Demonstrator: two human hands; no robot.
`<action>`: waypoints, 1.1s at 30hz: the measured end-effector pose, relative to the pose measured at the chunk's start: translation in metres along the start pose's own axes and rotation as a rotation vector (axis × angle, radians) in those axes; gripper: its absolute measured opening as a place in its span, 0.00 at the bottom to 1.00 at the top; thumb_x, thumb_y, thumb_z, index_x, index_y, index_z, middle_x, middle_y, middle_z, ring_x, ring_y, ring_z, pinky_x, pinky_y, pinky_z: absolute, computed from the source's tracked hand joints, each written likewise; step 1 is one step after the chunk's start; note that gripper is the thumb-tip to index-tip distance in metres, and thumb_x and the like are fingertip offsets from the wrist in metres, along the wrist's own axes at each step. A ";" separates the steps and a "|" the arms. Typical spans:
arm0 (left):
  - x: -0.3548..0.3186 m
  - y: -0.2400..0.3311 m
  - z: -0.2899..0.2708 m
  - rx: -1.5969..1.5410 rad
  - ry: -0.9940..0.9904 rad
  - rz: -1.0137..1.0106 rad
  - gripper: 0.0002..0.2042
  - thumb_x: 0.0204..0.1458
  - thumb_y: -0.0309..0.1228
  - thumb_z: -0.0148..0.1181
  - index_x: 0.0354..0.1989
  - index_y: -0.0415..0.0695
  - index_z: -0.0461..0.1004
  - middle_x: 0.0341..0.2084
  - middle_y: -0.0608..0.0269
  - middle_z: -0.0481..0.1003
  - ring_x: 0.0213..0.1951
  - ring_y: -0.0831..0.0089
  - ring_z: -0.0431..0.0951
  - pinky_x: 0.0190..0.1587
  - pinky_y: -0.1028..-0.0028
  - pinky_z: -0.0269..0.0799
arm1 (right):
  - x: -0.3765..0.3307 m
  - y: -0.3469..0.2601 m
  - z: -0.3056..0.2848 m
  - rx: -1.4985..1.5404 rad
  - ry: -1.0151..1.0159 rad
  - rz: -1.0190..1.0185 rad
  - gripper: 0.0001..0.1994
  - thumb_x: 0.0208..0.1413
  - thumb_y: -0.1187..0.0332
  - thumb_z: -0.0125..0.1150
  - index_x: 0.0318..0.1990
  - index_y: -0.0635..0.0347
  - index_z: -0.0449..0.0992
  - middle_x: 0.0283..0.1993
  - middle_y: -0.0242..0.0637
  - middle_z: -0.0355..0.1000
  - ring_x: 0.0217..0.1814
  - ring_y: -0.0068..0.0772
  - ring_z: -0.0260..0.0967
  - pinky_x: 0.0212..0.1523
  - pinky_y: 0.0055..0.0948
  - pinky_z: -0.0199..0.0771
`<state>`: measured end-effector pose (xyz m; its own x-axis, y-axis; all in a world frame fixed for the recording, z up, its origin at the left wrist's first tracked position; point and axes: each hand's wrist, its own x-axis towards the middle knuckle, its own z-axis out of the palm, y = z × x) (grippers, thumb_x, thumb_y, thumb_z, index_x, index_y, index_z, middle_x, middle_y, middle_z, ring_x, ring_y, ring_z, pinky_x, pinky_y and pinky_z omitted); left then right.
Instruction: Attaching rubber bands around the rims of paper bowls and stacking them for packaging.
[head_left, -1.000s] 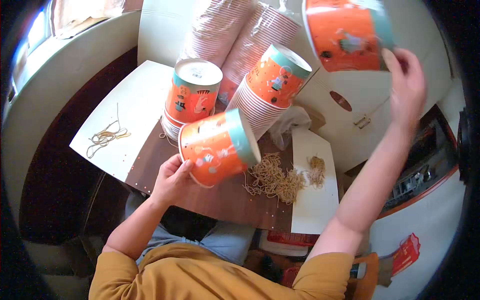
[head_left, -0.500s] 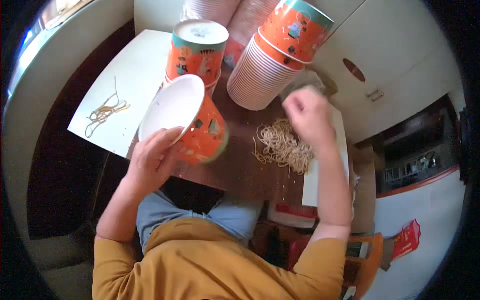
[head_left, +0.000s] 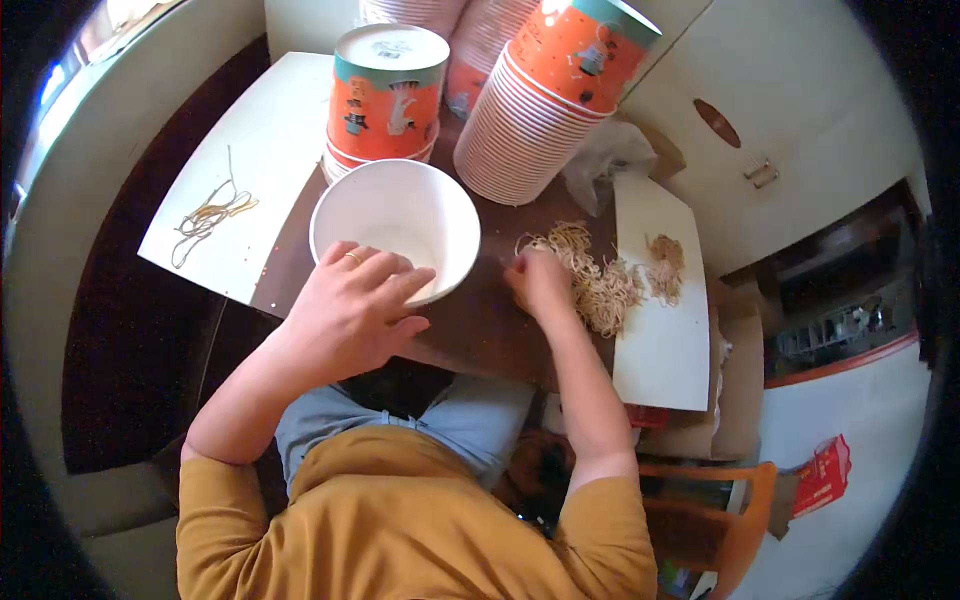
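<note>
A white-lined paper tub (head_left: 400, 200) stands mouth up on the brown table in front of me. My left hand (head_left: 360, 300) lies over its near rim, fingers spread and reaching a little inside, thumb apart outside. To the right, my right hand (head_left: 543, 283) is at the left edge of a tangled pile of beige cords (head_left: 600, 290). Its fingertips are pinched together on a cord there; the held part is mostly hidden.
Behind the tub is an upside-down stack of orange tubs (head_left: 390, 110). A taller, leaning stack (head_left: 530, 120) stands right of it, near a clear plastic bag (head_left: 605, 165). Loose cords (head_left: 210, 220) lie on the left white board; a small cord bundle (head_left: 664, 268) lies on the right one.
The tub, tilted in my left hand before, now stands upright on the table, and that hand's grip has loosened. My right hand has come down and left to the cord pile.
</note>
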<state>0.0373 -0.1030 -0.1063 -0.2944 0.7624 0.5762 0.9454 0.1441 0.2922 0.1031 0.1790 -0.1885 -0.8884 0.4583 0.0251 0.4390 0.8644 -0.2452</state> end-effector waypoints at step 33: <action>0.022 0.010 -0.031 -0.685 -0.007 -0.374 0.03 0.50 0.24 0.57 0.31 0.37 0.72 0.23 0.61 0.72 0.28 0.73 0.75 0.31 0.75 0.70 | -0.073 -0.119 -0.089 0.555 0.421 -0.823 0.08 0.47 0.78 0.64 0.36 0.61 0.73 0.29 0.41 0.70 0.27 0.42 0.72 0.26 0.32 0.73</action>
<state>0.0359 -0.1044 -0.0666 -0.5732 0.7445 0.3423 0.4861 -0.0273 0.8735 0.1281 0.0614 -0.0749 -0.7190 -0.0952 0.6885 -0.4886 0.7738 -0.4032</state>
